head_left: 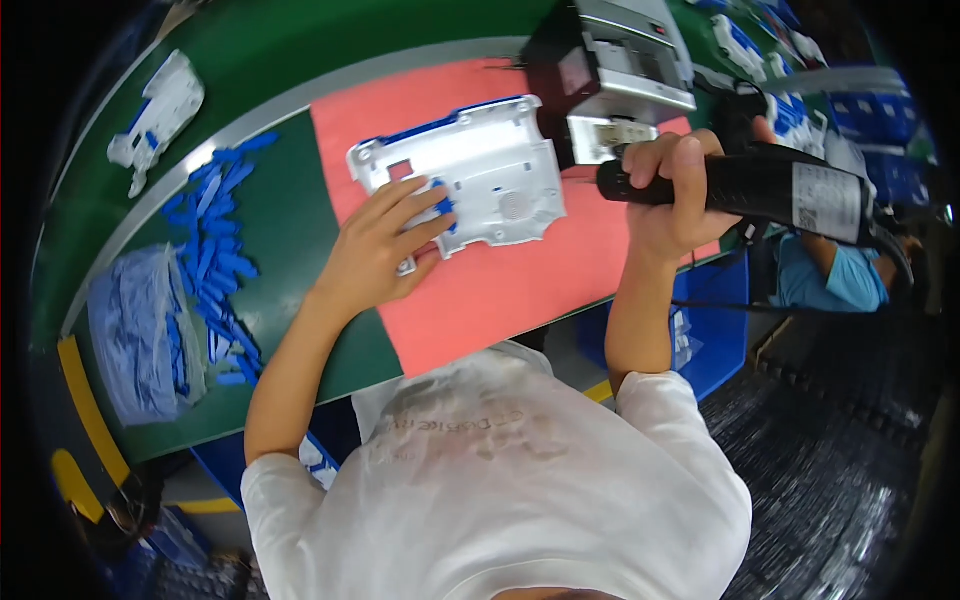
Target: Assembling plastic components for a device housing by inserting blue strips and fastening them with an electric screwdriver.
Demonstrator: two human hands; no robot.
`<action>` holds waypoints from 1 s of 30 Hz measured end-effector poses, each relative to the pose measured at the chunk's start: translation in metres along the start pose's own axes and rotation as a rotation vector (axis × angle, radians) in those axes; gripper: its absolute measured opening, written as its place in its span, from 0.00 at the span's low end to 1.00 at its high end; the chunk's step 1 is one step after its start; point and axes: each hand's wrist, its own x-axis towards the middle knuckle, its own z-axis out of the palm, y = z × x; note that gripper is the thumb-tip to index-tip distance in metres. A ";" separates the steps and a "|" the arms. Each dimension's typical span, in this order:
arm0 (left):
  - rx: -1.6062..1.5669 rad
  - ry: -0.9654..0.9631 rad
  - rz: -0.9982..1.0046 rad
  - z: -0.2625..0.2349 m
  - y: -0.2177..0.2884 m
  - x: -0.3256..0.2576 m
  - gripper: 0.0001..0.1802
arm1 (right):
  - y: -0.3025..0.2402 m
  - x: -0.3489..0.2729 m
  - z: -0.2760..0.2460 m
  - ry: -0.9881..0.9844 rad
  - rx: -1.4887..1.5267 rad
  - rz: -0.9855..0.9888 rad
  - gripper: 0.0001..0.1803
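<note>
A white plastic housing (485, 165) with a blue back edge lies on the pink mat, its ribbed inner side facing up. My left hand (385, 240) reaches over the housing's left front part. Its fingertips rest by a small blue part (444, 205) in the shell, while the thumb is at the front rim. My right hand (675, 190) is wrapped round a black corded electric screwdriver (740, 190), raised to the right of the housing. The tool is tilted almost level, its narrow end toward the left.
A boxy screw feeder (630, 75) stands behind the pink mat (520, 290). Blue plastic strips (215, 250) are heaped at left beside a clear bag (145, 335). Another white housing (165, 110) lies far left. Blue bins (715, 330) sit below the table; a person in blue (830, 275) is at right.
</note>
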 end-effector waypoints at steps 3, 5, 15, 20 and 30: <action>0.004 0.008 -0.020 0.003 -0.004 -0.005 0.22 | 0.032 -0.015 0.039 -0.236 -0.124 -0.109 0.30; -0.001 0.017 -0.019 0.004 -0.005 -0.006 0.22 | 0.048 -0.030 0.067 -0.167 -0.052 0.006 0.29; -0.077 0.081 -0.041 0.007 -0.009 -0.012 0.21 | 0.066 -0.046 0.086 -0.282 -0.119 0.150 0.36; -0.078 0.085 -0.041 0.008 -0.009 -0.012 0.20 | 0.075 -0.049 0.087 -0.215 -0.028 0.158 0.32; -0.086 0.096 -0.046 0.009 -0.009 -0.011 0.20 | 0.082 -0.049 0.069 -0.525 -0.381 -0.031 0.31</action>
